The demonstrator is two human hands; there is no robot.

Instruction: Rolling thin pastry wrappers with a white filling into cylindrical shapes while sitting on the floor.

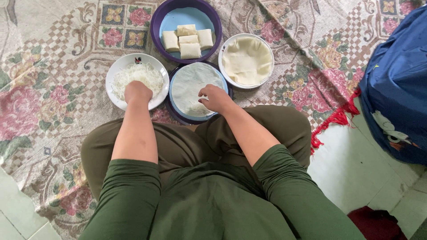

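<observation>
So the left hand (137,92) is bunched down into the shredded filling (141,76) on the white plate (116,66), can't tell how tight. Right hand (215,98) pinches a bit of filling onto the wrapper (193,82) lying flat on the blue plate (174,111) beside it.

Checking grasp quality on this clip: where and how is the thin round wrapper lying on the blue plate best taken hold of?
Probably at its near edge, from the person's side. The wrapper lies flat on the blue plate, so only its rim offers a lip to pinch. The right hand already rests there beside a small heap of filling; the left hand is in the shreds bowl.
</observation>
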